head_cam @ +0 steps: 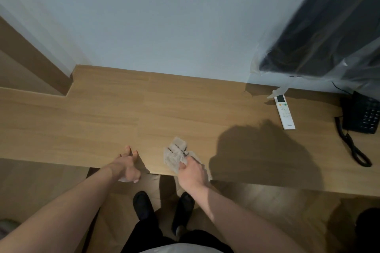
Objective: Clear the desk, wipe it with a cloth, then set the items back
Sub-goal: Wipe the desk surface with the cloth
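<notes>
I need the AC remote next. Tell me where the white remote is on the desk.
In the head view the white remote lies flat at the desk's far right, near the wall, just left of the black phone.

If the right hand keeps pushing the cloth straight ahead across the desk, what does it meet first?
Likely nothing: the right hand grips the cloth, and bare desk runs ahead to the wall. The remote control lies well off to its right.
</notes>
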Demonstrator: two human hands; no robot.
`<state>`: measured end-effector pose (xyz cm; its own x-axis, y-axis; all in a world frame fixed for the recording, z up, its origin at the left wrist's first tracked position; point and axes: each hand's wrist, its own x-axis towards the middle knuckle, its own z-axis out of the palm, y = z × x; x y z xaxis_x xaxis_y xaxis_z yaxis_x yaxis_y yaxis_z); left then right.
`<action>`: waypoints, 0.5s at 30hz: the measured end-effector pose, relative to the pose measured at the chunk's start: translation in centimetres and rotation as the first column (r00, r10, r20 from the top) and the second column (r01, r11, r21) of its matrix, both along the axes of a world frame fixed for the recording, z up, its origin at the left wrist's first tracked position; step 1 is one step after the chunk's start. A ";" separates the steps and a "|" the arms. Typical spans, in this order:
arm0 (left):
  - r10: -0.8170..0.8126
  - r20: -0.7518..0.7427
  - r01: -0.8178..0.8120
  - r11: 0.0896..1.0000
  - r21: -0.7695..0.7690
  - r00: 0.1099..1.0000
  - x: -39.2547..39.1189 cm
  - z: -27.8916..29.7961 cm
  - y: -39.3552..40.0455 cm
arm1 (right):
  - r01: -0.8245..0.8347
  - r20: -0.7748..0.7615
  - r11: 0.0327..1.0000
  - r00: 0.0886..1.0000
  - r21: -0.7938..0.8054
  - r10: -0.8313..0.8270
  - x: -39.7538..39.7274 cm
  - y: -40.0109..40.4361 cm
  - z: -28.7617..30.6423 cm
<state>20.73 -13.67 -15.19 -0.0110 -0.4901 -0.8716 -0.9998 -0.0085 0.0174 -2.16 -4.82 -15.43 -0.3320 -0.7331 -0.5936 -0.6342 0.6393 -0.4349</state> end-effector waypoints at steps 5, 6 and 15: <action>0.025 -0.019 -0.025 1.000 0.004 1.000 -0.4 0.6 0.1 | 0.110 0.164 0.977 0.983 -0.184 -0.080 -4.2 -0.2 4.0; 0.027 -0.018 -0.027 1.000 0.000 0.999 -0.4 0.7 0.1 | 0.147 0.146 0.962 0.983 -0.231 -0.115 -6.4 -0.7 5.1; 0.052 -0.023 -0.052 0.998 -0.021 0.998 -0.4 1.3 0.7 | 0.276 -0.089 0.956 0.955 -0.096 -0.285 -19.3 -2.8 3.4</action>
